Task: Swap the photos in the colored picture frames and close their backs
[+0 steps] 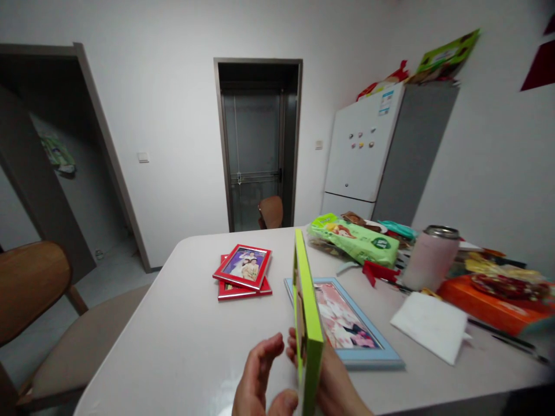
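A green picture frame (311,332) stands upright on edge toward me, its narrow side facing my view. My right hand (336,381) grips it from the right, with fingertips showing on its left side. Just left of the frame, my left hand (258,378) is open with fingers curved and apart from the thumb. Its thumb tip is close to the frame; whether it touches I cannot tell. Behind my right hand, a light blue picture frame (373,365) lies flat, partly hidden by the green one. Two red picture frames, the upper one (243,267) askew on the lower (245,293), lie farther left.
On the white table (173,346), the right side holds a green wipes pack (355,240), a pink tumbler (431,257), a white napkin (431,323), an orange box (489,303) and a red-handled tool (377,271). A chair (87,335) stands at the left.
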Demonstrator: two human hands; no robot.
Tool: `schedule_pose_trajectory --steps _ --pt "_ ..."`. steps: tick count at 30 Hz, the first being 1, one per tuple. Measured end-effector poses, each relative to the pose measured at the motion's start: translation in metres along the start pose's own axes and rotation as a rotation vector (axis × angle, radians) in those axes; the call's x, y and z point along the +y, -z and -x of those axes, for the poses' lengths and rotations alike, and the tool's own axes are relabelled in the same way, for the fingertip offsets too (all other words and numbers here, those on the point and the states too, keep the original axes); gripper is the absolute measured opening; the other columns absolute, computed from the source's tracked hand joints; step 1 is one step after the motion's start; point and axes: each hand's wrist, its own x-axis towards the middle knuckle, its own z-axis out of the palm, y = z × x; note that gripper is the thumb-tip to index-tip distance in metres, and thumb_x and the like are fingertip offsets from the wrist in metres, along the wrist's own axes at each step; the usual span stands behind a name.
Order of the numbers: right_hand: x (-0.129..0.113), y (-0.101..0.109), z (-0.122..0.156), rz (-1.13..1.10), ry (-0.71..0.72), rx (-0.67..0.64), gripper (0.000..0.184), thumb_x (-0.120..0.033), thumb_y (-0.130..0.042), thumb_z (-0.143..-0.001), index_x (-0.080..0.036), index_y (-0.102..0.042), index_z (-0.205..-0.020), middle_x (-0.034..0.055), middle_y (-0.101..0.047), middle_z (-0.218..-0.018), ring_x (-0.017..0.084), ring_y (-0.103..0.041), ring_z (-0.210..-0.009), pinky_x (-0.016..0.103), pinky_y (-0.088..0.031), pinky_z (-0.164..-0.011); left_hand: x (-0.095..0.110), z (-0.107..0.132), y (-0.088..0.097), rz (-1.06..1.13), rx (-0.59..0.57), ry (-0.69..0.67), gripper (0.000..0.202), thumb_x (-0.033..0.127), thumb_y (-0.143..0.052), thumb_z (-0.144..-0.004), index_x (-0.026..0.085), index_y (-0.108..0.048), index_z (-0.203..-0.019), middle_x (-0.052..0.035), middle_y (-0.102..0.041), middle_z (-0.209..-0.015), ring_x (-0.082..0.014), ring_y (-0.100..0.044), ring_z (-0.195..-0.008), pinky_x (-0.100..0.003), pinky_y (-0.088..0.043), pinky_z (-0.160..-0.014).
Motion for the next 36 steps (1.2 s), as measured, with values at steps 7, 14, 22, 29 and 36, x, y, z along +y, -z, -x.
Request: schedule_pose_trajectory --steps 7,14,22,29,36 --pt "-0.09 0.083 -0.048 0.837 0.111 0.292 0.052 -0.032 -0.048 -0.069 -0.015 -0.043 -0.118 0.0034 -0.068 -0.073 0.017 -0.062 -0.06 0.026 -0.046 -0.053 -0.006 -0.049 -0.032 0.118 -0.129 0.234 0.059 0.027 -0.061 -0.063 0.013 -0.036 -0.115 -0.0137 -0.052 -0.112 -0.0244 -0.049 -0.102 -0.033 -0.04 -0.084" --pt "-0.105 0.132 -0.088 1.341 0.158 0.401 0.041 -0.024 -0.047 -0.065 -0.007 -0.059 -0.101 0.0102 -0.067 -0.084 0.021 -0.061 -0.074 0.027 -0.044 -0.067 -0.069 -0.068 -0.047 -0.137 -0.056 0.313 0.043 0.012 -0.059 -0.057 0.014 -0.052 -0.099 -0.0084 -0.062 -0.097 -0.0223 -0.055 -0.092 -0.029 -0.041 -0.08" --pt "-0.103 0.12 -0.088 1.67 0.319 0.37 0.042 -0.023 -0.044 -0.067 -0.004 -0.057 -0.101 0.0195 -0.06 -0.097 0.03 -0.053 -0.093 0.039 -0.037 -0.081 -0.076 -0.064 -0.017 -0.253 0.049 0.354 0.042 0.012 -0.063 -0.055 0.015 -0.056 -0.096 -0.0095 -0.059 -0.105 -0.0242 -0.051 -0.098 -0.029 -0.039 -0.081" --pt "-0.028 -0.001 -0.114 1.696 0.619 -0.108 0.036 -0.031 -0.043 -0.074 -0.016 -0.054 -0.104 0.0084 -0.055 -0.107 0.019 -0.048 -0.099 0.028 -0.033 -0.087 -0.053 -0.084 0.057 -0.242 0.301 0.41 0.049 0.021 -0.062 -0.062 0.007 -0.046 -0.106 -0.0194 -0.049 -0.113 -0.0237 -0.046 -0.105 -0.029 -0.036 -0.084" --pt "0.028 -0.058 -0.149 1.695 0.651 -0.199 0.033 -0.02 -0.054 -0.064 -0.013 -0.054 -0.096 0.0154 -0.05 -0.108 0.028 -0.04 -0.102 0.04 -0.034 -0.08 -0.036 -0.074 0.089 -0.114 0.43 0.425 0.044 0.027 -0.065 -0.06 0.009 -0.05 -0.097 -0.0116 -0.058 -0.096 -0.0205 -0.055 -0.089 -0.028 -0.04 -0.076"
